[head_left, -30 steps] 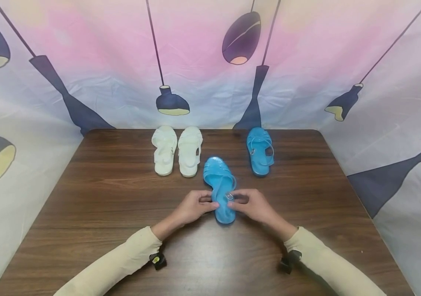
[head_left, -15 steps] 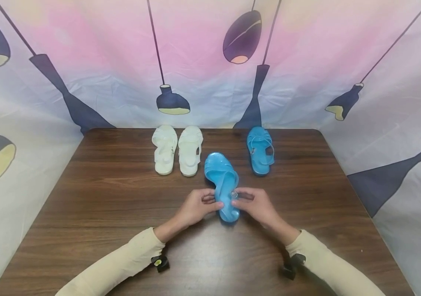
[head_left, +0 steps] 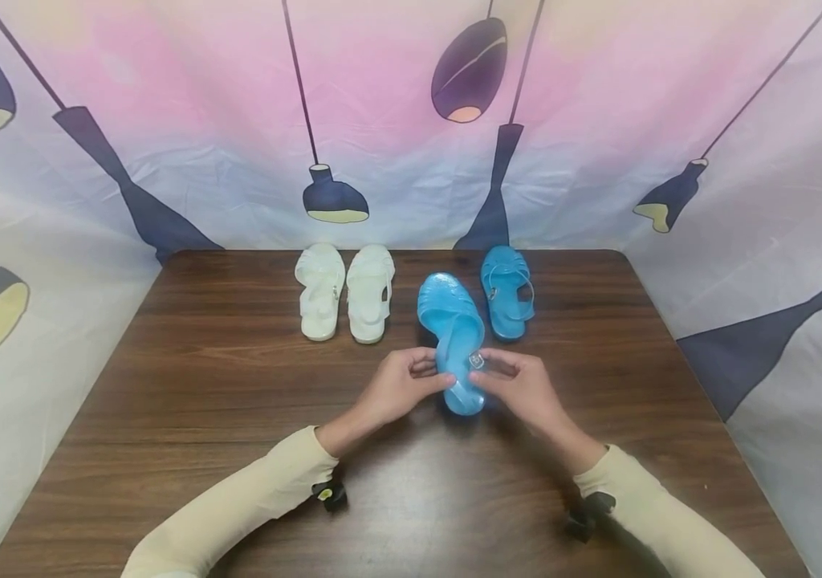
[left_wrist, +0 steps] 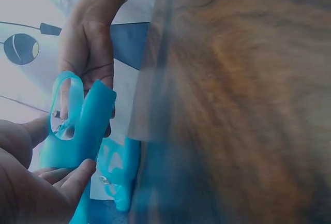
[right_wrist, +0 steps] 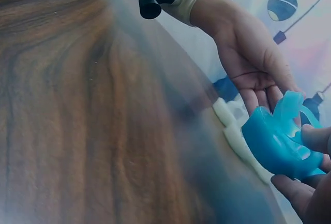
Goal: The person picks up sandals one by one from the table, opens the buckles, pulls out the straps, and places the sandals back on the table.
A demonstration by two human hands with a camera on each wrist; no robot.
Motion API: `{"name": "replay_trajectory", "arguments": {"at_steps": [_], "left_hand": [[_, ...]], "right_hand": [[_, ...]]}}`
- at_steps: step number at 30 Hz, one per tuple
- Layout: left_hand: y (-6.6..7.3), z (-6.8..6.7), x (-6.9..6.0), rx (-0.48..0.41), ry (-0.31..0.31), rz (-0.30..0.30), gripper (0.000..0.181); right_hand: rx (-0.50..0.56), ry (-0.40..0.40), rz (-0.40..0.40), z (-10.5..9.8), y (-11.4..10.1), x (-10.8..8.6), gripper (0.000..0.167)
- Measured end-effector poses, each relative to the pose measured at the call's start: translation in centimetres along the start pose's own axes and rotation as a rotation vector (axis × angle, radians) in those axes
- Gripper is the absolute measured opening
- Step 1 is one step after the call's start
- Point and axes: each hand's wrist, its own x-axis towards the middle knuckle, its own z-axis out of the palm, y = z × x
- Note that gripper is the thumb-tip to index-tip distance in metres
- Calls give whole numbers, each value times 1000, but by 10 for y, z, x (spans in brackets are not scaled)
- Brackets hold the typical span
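Both hands hold a blue jelly sandal (head_left: 449, 309) in the air over the middle of the table, its toe pointing to the back. My left hand (head_left: 400, 389) pinches the left side near the heel, thumb on top. From the other side my right hand (head_left: 526, 393) grips the heel part, close to the silver buckle (head_left: 477, 360). The wrist views show the sandal (left_wrist: 95, 125) raised clear of the tabletop. Its mate, another blue sandal (head_left: 506, 297), lies flat at the back, just right of the held one.
Two white sandals, a left one (head_left: 320, 293) and a right one (head_left: 370, 297), lie side by side at the back of the brown wooden table (head_left: 238, 353). A printed cloth backdrop (head_left: 396, 96) stands right behind the table's far edge.
Both hands have carried the blue sandal up from the table, forward and to the right, closer to the other blue sandal. The white sandals and the second blue sandal stay in place.
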Motion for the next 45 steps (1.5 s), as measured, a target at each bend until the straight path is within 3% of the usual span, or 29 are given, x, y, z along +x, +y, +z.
{"name": "replay_trajectory", "arguments": {"at_steps": [6,20,30,37,45], "left_hand": [[12,6,19,27,0,17,43],[31,22,61,-13,-49,49,52],[24,30,76,-34,-76,85,49],[17,26,85,-39,-33,92,51],[8,17,99,-71,43,86,50]], "right_hand": [[-17,40,-16,-19,-7,3,65],[7,135,11,-60,-20,13,70],[-9,159,12,-66,-17,23,68],[-39,138,18,-63,-23,43,72],[-43,99,-27,-55,-28,70,64]]}}
